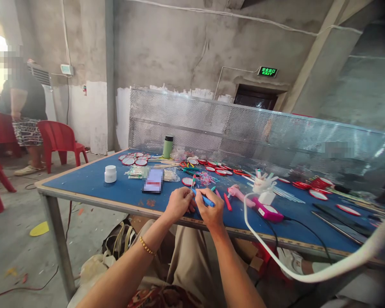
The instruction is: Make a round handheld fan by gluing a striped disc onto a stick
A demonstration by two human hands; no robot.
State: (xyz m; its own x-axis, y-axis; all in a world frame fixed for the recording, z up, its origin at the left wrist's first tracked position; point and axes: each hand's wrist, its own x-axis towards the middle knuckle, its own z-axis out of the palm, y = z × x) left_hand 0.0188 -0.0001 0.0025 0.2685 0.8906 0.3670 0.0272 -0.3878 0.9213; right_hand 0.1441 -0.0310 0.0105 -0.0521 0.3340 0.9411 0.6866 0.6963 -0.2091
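Note:
My left hand (179, 202) is closed near the table's front edge, pinching a small slim piece (193, 180) with red, green and white on it, which points upward. Close beside it, my right hand (211, 210) is wrapped round a blue marker pen (208, 201), its tip end toward the left hand. Whether the pen touches the slim piece, I cannot tell. Just behind the hands lies a round white disc with a red rim (188, 181). Red pens (227, 202) rest right of my right hand.
A phone (152, 180), a white jar (110, 174) and a green bottle (168, 147) stand or lie left on the blue table (86, 188). To the right are a pink glue gun (240, 194), a magenta box (269, 212) and a white cable (272, 256). A person (25, 102) stands far left.

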